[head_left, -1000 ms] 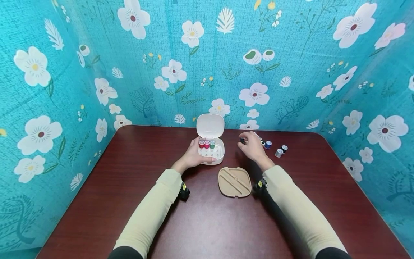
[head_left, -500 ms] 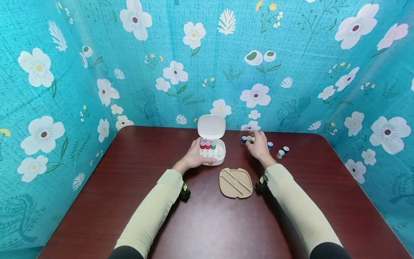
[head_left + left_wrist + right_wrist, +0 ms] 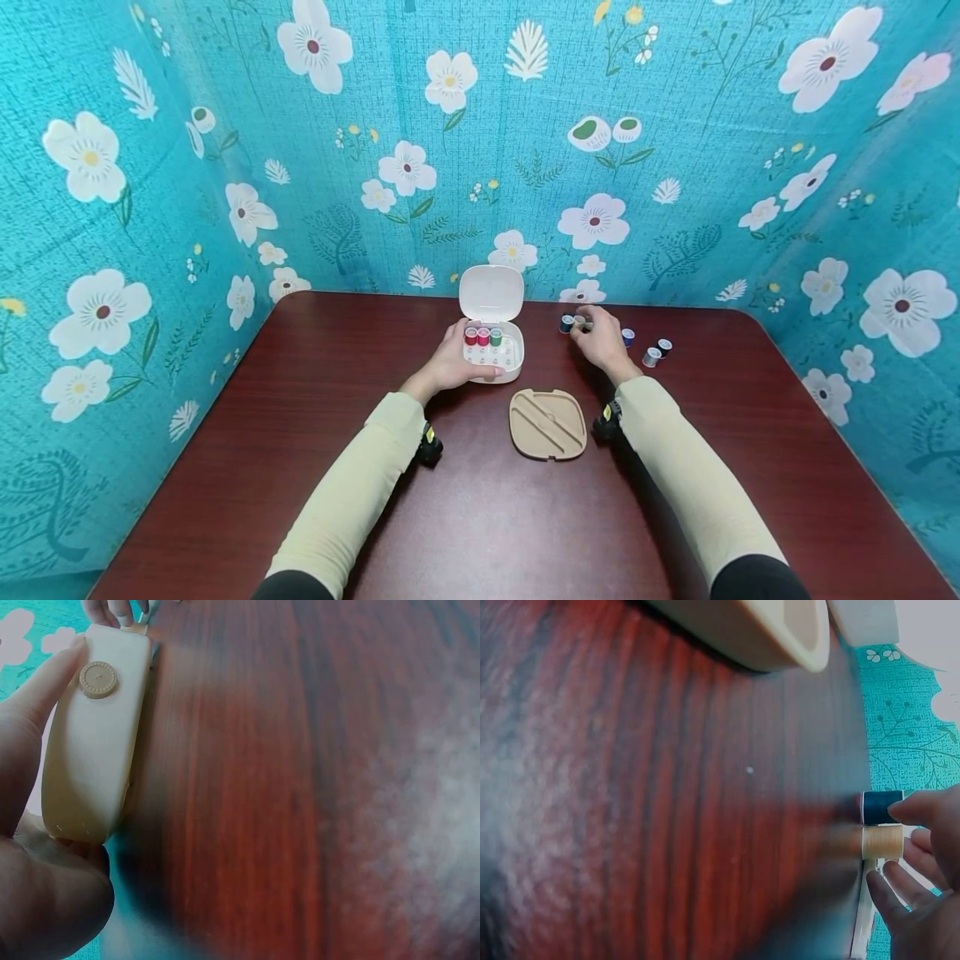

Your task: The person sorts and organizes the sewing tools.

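Note:
My left hand (image 3: 452, 360) grips the white sewing box (image 3: 504, 372), thumb along its front and fingers round its left side. The box stands with its lid (image 3: 491, 293) up. Inside, a red spool (image 3: 471, 336), a pink spool (image 3: 483, 337) and a green spool (image 3: 496, 337) stand in a row on pegs. The left wrist view shows a tan round button (image 3: 99, 679) on the box's front. At the table's back, my right hand (image 3: 600, 339) has thumb and fingers round a beige thread spool (image 3: 883, 842). A dark teal spool (image 3: 881, 808) stands against it, overlapped by the thumb.
Right of the right hand stand a blue spool (image 3: 627, 337), a silver-grey spool (image 3: 652, 357) and a black spool (image 3: 664, 347). A tan slotted tray (image 3: 548, 424) lies in front of the box. Floral cloth (image 3: 405, 217) hangs behind the table (image 3: 337, 367).
My right hand has moved slightly right, from the dark teal spool to the beige one, and has stayed there for the last half second. The left hand keeps its grip on the box.

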